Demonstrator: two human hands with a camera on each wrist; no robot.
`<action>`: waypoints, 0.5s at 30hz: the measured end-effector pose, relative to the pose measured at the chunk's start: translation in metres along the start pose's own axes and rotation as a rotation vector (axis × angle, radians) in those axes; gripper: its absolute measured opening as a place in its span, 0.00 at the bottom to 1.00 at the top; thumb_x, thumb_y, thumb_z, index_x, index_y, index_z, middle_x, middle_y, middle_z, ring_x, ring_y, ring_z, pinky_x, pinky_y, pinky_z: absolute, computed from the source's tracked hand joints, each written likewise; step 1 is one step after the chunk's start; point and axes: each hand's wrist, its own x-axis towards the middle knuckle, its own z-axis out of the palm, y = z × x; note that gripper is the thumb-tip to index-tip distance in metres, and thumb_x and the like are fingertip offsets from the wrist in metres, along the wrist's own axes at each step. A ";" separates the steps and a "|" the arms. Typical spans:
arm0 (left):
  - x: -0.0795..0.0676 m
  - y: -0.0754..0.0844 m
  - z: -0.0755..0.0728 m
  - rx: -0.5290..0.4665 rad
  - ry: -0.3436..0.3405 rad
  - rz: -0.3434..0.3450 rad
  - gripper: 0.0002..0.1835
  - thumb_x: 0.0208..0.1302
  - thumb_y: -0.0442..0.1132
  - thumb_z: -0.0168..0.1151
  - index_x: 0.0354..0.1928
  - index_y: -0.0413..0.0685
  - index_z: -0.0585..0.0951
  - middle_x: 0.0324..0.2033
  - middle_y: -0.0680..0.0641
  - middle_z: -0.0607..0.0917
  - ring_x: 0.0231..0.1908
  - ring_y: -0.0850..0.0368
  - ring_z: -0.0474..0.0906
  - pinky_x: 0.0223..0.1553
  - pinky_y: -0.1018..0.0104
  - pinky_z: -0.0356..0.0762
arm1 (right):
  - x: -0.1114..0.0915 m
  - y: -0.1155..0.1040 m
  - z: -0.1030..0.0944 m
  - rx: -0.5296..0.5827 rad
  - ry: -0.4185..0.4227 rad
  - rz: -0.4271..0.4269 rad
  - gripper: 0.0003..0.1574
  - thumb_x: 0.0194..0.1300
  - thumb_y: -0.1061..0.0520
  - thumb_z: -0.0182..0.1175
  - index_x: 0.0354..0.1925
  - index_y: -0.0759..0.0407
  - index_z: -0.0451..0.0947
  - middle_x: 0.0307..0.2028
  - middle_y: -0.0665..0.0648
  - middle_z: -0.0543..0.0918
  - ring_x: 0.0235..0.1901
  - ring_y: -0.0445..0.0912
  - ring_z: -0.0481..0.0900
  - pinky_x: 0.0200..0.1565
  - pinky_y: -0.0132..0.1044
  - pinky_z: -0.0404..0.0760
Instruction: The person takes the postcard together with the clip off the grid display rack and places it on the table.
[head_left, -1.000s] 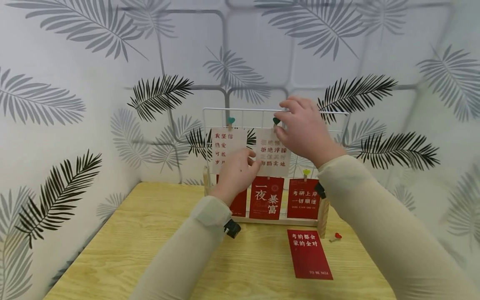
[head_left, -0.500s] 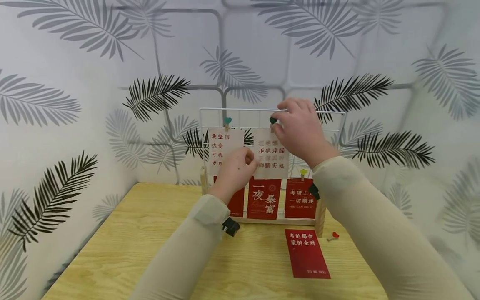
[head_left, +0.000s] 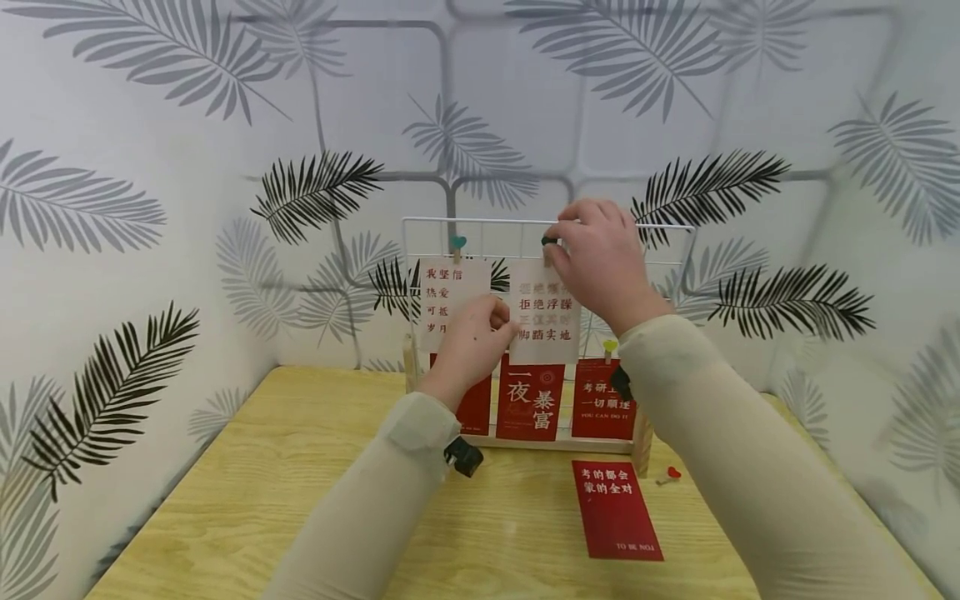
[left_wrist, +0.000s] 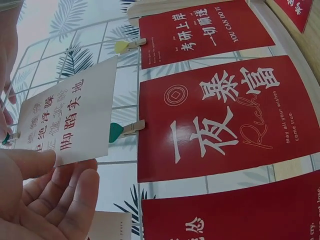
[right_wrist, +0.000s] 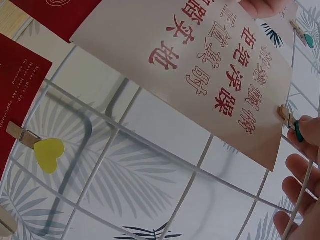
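Observation:
A white card with red and outlined characters [head_left: 547, 350] hangs against the white wire grid [head_left: 517, 220]. My left hand [head_left: 471, 340] pinches that card's left edge between thumb and fingers. At its top edge sits a wooden clothespin with a dark green heart [right_wrist: 288, 115]. My right hand [head_left: 606, 262] pinches this clothespin's heart end, with the other fingers behind the grid's top wire in the right wrist view. To the left hangs another white card [head_left: 435, 279], under a teal-heart clothespin [head_left: 457, 243]; my left hand partly hides it.
Red cards hang in a lower row, including a middle one [left_wrist: 220, 120] and a right one [head_left: 602, 417] with a yellow-heart clothespin [right_wrist: 47, 152]. A loose red card [head_left: 617, 510] and a red-heart clothespin [head_left: 672, 474] lie on the wooden table [head_left: 300, 500].
The held white card has dropped slightly, covering more of the middle red card's top. My right thumb now covers more of the dark green heart. The left hand has barely moved.

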 end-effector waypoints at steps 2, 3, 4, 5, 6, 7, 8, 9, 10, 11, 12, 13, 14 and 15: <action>0.000 -0.001 0.000 -0.028 0.006 -0.008 0.07 0.73 0.43 0.62 0.46 0.49 0.79 0.39 0.51 0.80 0.37 0.55 0.78 0.39 0.61 0.79 | -0.001 0.000 0.001 0.000 0.019 0.003 0.13 0.74 0.51 0.61 0.49 0.55 0.86 0.54 0.57 0.78 0.60 0.58 0.69 0.64 0.58 0.63; 0.000 -0.001 0.000 -0.041 0.009 -0.012 0.07 0.73 0.42 0.62 0.46 0.49 0.78 0.39 0.51 0.80 0.36 0.55 0.78 0.38 0.61 0.79 | -0.001 0.000 0.001 0.004 0.030 0.004 0.13 0.74 0.52 0.61 0.49 0.55 0.87 0.53 0.57 0.79 0.60 0.58 0.70 0.63 0.58 0.64; -0.001 -0.002 0.000 -0.051 0.014 -0.016 0.06 0.74 0.41 0.61 0.47 0.48 0.78 0.39 0.51 0.80 0.36 0.55 0.78 0.38 0.62 0.80 | -0.001 0.000 0.001 0.004 0.041 0.002 0.13 0.74 0.52 0.61 0.48 0.55 0.87 0.53 0.56 0.79 0.59 0.57 0.70 0.62 0.58 0.65; -0.001 -0.002 0.000 -0.059 0.019 -0.018 0.06 0.74 0.40 0.61 0.47 0.48 0.78 0.38 0.51 0.80 0.35 0.55 0.78 0.38 0.62 0.80 | -0.002 -0.001 0.002 0.003 0.051 0.001 0.12 0.74 0.52 0.61 0.48 0.54 0.87 0.53 0.56 0.79 0.59 0.57 0.70 0.62 0.57 0.65; -0.001 -0.003 0.000 -0.069 0.022 -0.018 0.06 0.74 0.40 0.61 0.47 0.48 0.78 0.38 0.50 0.81 0.34 0.55 0.79 0.37 0.62 0.80 | -0.002 -0.001 0.002 0.000 0.061 -0.001 0.12 0.74 0.52 0.61 0.48 0.54 0.88 0.52 0.56 0.79 0.58 0.57 0.70 0.61 0.57 0.66; -0.001 -0.004 0.001 -0.077 0.025 -0.014 0.05 0.74 0.40 0.61 0.47 0.48 0.79 0.37 0.50 0.81 0.33 0.55 0.79 0.36 0.62 0.80 | -0.002 -0.001 0.002 0.002 0.070 -0.002 0.12 0.74 0.52 0.61 0.47 0.54 0.88 0.52 0.56 0.80 0.58 0.57 0.70 0.60 0.57 0.67; -0.001 -0.004 0.001 -0.083 0.029 -0.010 0.05 0.74 0.39 0.61 0.47 0.48 0.79 0.37 0.50 0.81 0.33 0.55 0.79 0.36 0.62 0.80 | -0.002 -0.002 0.002 0.003 0.078 -0.002 0.12 0.74 0.52 0.61 0.47 0.54 0.88 0.52 0.56 0.80 0.58 0.57 0.71 0.60 0.57 0.67; -0.001 -0.005 0.001 -0.087 0.034 -0.005 0.05 0.74 0.39 0.61 0.46 0.48 0.79 0.36 0.50 0.81 0.33 0.55 0.79 0.36 0.62 0.80 | -0.002 -0.002 0.002 0.003 0.083 -0.002 0.12 0.73 0.53 0.61 0.47 0.55 0.88 0.51 0.56 0.80 0.57 0.57 0.71 0.59 0.57 0.68; -0.001 -0.006 0.002 -0.092 0.038 -0.001 0.05 0.74 0.39 0.61 0.46 0.48 0.79 0.36 0.50 0.81 0.33 0.55 0.79 0.36 0.62 0.80 | -0.002 -0.002 0.002 0.004 0.084 0.000 0.12 0.73 0.52 0.61 0.46 0.55 0.88 0.51 0.56 0.80 0.57 0.57 0.71 0.59 0.57 0.68; -0.001 -0.006 0.002 -0.101 0.040 0.003 0.04 0.74 0.39 0.61 0.46 0.48 0.79 0.35 0.50 0.81 0.33 0.55 0.79 0.36 0.62 0.80 | -0.002 -0.003 0.002 0.008 0.084 0.004 0.12 0.73 0.52 0.62 0.46 0.55 0.88 0.51 0.56 0.80 0.57 0.57 0.71 0.59 0.56 0.68; -0.001 -0.007 0.003 -0.112 0.041 0.006 0.04 0.74 0.38 0.61 0.46 0.48 0.79 0.35 0.50 0.81 0.32 0.55 0.79 0.37 0.62 0.80 | -0.001 -0.003 0.002 0.012 0.083 0.007 0.11 0.73 0.53 0.62 0.46 0.55 0.88 0.51 0.56 0.80 0.57 0.57 0.71 0.59 0.56 0.68; -0.001 -0.008 0.003 -0.119 0.044 0.009 0.04 0.73 0.38 0.61 0.45 0.49 0.79 0.35 0.50 0.81 0.32 0.55 0.79 0.37 0.62 0.80 | -0.001 -0.004 0.001 0.017 0.082 0.011 0.11 0.73 0.53 0.62 0.46 0.55 0.88 0.51 0.56 0.80 0.57 0.56 0.71 0.59 0.56 0.68; -0.001 -0.008 0.003 -0.130 0.046 0.010 0.03 0.73 0.38 0.61 0.45 0.49 0.79 0.35 0.50 0.81 0.32 0.55 0.80 0.37 0.63 0.81 | -0.001 -0.004 0.001 0.022 0.079 0.014 0.11 0.73 0.53 0.63 0.46 0.55 0.88 0.51 0.56 0.80 0.57 0.56 0.71 0.59 0.56 0.68; -0.001 -0.009 0.004 -0.141 0.047 0.010 0.03 0.73 0.37 0.62 0.45 0.48 0.79 0.35 0.50 0.81 0.32 0.55 0.80 0.37 0.63 0.81 | -0.002 -0.004 0.000 0.027 0.075 0.018 0.11 0.73 0.52 0.63 0.45 0.55 0.88 0.51 0.56 0.80 0.57 0.56 0.72 0.59 0.56 0.68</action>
